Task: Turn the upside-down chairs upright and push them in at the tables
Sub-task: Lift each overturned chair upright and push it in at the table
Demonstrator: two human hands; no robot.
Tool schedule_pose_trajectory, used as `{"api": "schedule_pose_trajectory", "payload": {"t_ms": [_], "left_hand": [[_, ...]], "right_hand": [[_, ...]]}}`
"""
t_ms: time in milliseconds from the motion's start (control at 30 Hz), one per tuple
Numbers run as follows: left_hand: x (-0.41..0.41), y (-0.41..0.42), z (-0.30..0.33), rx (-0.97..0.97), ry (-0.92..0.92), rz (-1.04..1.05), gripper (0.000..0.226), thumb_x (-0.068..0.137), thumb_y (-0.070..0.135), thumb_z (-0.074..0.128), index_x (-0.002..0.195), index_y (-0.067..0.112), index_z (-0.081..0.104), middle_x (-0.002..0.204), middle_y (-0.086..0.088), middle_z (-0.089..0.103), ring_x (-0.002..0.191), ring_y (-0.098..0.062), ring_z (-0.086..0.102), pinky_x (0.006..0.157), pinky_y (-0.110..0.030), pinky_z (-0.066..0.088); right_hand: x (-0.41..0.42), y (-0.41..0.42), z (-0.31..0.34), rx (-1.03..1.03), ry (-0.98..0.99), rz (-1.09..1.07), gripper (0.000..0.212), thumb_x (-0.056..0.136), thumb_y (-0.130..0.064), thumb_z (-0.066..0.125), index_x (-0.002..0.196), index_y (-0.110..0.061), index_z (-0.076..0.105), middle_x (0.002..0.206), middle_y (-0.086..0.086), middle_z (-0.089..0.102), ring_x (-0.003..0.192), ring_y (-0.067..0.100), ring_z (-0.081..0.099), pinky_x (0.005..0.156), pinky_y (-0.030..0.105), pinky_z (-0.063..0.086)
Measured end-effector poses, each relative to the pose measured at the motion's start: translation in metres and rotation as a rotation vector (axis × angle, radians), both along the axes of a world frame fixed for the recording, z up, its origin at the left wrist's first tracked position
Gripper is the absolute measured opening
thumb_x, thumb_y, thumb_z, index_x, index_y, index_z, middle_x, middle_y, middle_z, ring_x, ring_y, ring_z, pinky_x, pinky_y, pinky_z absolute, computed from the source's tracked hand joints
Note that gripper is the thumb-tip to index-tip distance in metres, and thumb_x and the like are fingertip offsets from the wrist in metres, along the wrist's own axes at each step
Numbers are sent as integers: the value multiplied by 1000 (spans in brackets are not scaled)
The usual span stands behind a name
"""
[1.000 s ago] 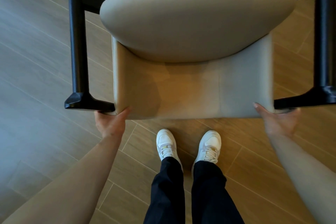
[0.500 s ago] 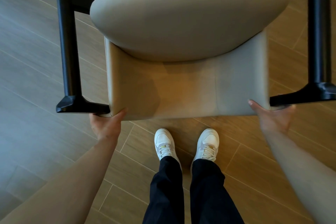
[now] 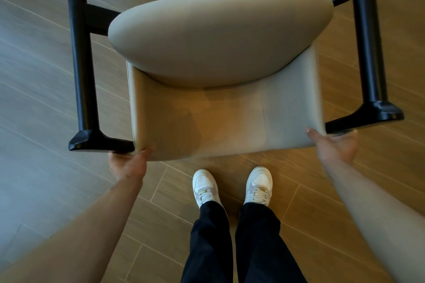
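A chair [image 3: 220, 57] with beige upholstery and a black frame fills the upper view, seen from above over its backrest. Its rounded seat cushion lies beyond the backrest panel, and black armrests run along both sides. My left hand [image 3: 128, 163] grips the backrest's top edge at its left corner, thumb on the inner face. My right hand [image 3: 333, 147] grips the same edge at the right corner, thumb over the beige panel. The fingers of both hands are hidden behind the backrest.
Wood-look floor planks [image 3: 41, 89] spread all around. My white sneakers [image 3: 232, 186] and dark trousers stand just behind the chair. No table is in view.
The chair and both hands have shifted: the chair now sits lower in view and is turned slightly, its right side farther away. Both grips are unchanged.
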State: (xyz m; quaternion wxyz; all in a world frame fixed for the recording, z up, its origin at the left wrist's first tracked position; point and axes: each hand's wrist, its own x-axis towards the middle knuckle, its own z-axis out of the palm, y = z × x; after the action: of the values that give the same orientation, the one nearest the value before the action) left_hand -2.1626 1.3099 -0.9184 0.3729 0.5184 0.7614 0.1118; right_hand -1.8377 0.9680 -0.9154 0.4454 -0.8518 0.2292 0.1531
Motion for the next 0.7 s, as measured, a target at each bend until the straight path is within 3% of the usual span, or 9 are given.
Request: {"api": "schedule_pose_trajectory", "payload": {"t_ms": [133, 200, 300, 400, 500, 633, 700], "left_hand": [[7, 9, 21, -11, -9, -25, 57, 55, 29, 99, 97, 31, 60, 96, 8, 65, 95, -22, 65, 96, -48, 56], [17, 15, 42, -3, -2, -45, 57, 56, 29, 99, 97, 30, 59, 95, 8, 63, 94, -23, 63, 95, -50, 55], [37, 30, 80, -28, 22, -55, 60, 58, 33, 100, 94, 31, 53, 92, 9, 57, 96, -24, 60, 96, -49, 55], [59, 53, 124, -100, 104, -67, 70, 58, 39, 100, 108, 20, 55, 97, 2, 61, 101, -27, 61, 96, -51, 55], [83, 81, 168, -134, 179, -125, 76, 59, 45, 99, 117, 11, 62, 106, -10, 66, 101, -34, 65, 91, -52, 58], [113, 119, 211, -129, 227, -214, 83, 57, 47, 99, 120, 4, 66, 101, -12, 67, 91, -34, 63, 81, -44, 57], [129, 139, 231, -153, 245, -219, 85, 54, 44, 100, 120, 2, 66, 101, -13, 67, 89, -34, 63, 76, -43, 57]], "right_hand": [[12, 5, 24, -36, 2, 43, 54, 61, -30, 99, 87, -35, 53, 84, -19, 62, 68, -12, 60, 57, 11, 45], [25, 9, 43, -57, -6, 68, 55, 61, -31, 99, 89, -35, 51, 85, -18, 61, 75, 0, 62, 65, 18, 45], [47, 17, 76, -99, 4, 147, 63, 64, -31, 97, 112, -25, 57, 97, -9, 65, 91, 18, 63, 81, 32, 49], [73, 33, 114, -175, 19, 241, 77, 63, -35, 95, 128, -19, 56, 114, 1, 67, 104, 25, 64, 91, 45, 54], [101, 53, 149, -211, -28, 286, 78, 58, -37, 94, 123, -19, 57, 115, 3, 65, 103, 29, 64, 86, 44, 55], [136, 86, 192, -241, -42, 378, 80, 56, -36, 94, 120, -11, 52, 114, 10, 63, 105, 34, 64, 82, 46, 55], [155, 100, 213, -259, -48, 429, 79, 58, -36, 94, 115, -8, 48, 109, 9, 58, 104, 35, 62, 75, 40, 49]]}}
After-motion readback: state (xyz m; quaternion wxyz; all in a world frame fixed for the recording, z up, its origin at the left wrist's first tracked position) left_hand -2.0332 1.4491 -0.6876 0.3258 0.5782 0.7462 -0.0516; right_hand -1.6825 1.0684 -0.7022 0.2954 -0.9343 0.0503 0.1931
